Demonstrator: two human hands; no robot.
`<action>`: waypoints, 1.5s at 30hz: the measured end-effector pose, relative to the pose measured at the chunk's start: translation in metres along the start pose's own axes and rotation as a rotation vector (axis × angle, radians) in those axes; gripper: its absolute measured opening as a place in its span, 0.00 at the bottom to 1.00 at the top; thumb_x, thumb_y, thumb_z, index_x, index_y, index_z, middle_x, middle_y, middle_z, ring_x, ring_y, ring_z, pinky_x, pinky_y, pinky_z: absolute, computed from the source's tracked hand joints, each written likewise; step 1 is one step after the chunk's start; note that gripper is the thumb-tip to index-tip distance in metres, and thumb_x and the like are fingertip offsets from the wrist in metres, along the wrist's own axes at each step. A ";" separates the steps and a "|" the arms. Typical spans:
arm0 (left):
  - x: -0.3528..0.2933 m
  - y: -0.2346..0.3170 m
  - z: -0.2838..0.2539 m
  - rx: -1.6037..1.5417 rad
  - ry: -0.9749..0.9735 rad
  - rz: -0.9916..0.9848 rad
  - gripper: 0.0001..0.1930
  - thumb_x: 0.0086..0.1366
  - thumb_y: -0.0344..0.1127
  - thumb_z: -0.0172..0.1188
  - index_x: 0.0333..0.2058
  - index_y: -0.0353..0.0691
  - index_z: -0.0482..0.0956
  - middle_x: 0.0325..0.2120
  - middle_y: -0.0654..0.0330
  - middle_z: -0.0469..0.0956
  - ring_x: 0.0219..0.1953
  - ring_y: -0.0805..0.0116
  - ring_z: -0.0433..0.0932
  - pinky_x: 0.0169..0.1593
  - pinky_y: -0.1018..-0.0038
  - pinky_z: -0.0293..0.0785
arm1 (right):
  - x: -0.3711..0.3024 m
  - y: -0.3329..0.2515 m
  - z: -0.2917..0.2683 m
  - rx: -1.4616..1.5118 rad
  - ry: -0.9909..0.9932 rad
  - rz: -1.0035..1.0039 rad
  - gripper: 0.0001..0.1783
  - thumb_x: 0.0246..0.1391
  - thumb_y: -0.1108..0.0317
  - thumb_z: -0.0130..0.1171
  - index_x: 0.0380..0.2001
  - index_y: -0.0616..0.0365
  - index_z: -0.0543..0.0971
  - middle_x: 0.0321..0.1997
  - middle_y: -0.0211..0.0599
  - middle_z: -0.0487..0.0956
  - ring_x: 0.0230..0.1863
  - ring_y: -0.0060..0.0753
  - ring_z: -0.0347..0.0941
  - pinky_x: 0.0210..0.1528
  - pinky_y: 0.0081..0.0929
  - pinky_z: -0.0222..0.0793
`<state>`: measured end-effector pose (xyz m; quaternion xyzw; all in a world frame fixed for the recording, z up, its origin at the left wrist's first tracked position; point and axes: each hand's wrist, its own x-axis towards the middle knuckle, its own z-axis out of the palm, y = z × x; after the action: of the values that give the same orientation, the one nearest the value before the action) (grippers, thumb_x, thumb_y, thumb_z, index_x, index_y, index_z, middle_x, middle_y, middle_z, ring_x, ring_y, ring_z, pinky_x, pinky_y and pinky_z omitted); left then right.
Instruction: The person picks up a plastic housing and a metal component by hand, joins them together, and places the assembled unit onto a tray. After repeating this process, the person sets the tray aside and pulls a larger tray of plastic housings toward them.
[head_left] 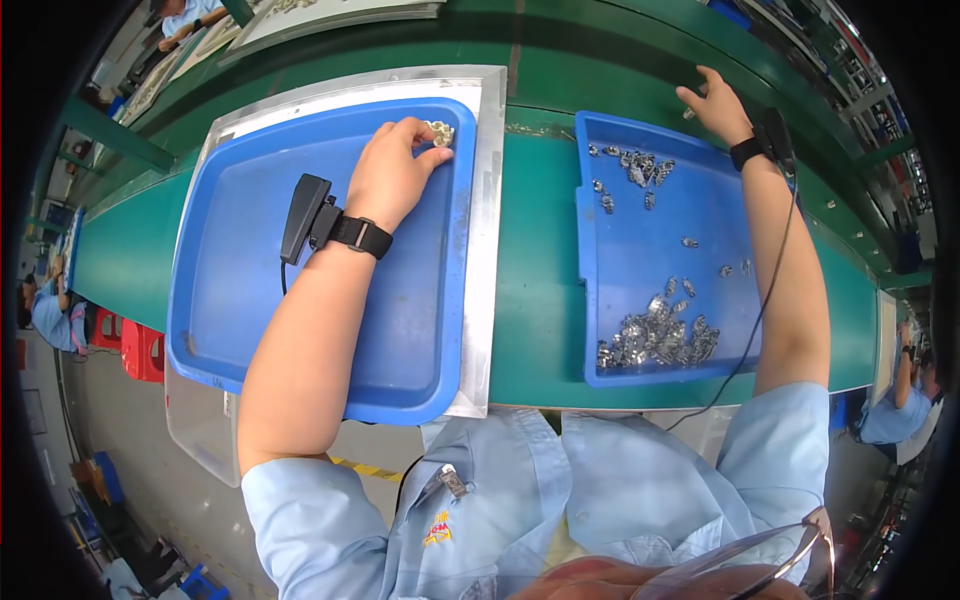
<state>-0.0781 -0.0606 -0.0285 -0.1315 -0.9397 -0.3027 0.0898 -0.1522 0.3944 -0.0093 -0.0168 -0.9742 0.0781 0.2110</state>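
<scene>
My left hand is at the far right corner of the left blue tray. Its thumb and fingers close around a small cluster of cream-coloured parts; the exact grip is partly hidden. Beyond the far edge of the right blue tray, my right hand hovers over the green work surface, thumb and forefinger apart. A small pale piece shows just below its thumb, and I cannot tell whether it touches the hand. Small shiny metal parts lie heaped in the right tray's near end, with more at its far end.
The left tray stands on a white board with a metal edge, on the green table. Black straps with cabled devices sit on both wrists. Across the bench, a person works beside pale panels. Red stools stand at left.
</scene>
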 end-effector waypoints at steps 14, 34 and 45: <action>0.004 -0.001 0.004 -0.182 0.072 -0.058 0.11 0.56 0.36 0.57 0.34 0.34 0.74 0.26 0.54 0.78 0.30 0.62 0.77 0.36 0.71 0.72 | -0.125 -0.137 -0.075 0.400 -0.424 -0.289 0.18 0.51 0.64 0.59 0.45 0.60 0.75 0.41 0.41 0.77 0.37 0.35 0.74 0.40 0.27 0.70; -0.067 0.107 -0.002 -0.528 -0.314 0.339 0.09 0.53 0.27 0.60 0.33 0.35 0.70 0.26 0.52 0.76 0.29 0.61 0.78 0.33 0.73 0.73 | -0.168 -0.161 -0.092 0.762 -0.467 -0.277 0.09 0.48 0.75 0.59 0.35 0.62 0.77 0.30 0.37 0.77 0.32 0.28 0.72 0.36 0.24 0.68; -0.067 0.109 -0.004 -0.579 -0.633 0.186 0.10 0.54 0.27 0.60 0.35 0.34 0.71 0.27 0.54 0.75 0.31 0.62 0.76 0.34 0.71 0.72 | -0.185 -0.174 -0.095 0.944 -0.481 -0.476 0.13 0.44 0.77 0.63 0.36 0.59 0.79 0.33 0.36 0.79 0.35 0.34 0.76 0.36 0.27 0.71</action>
<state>0.0190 0.0092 0.0179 -0.3214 -0.7816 -0.4889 -0.2162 0.0557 0.2243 0.0276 0.3166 -0.8315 0.4561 -0.0198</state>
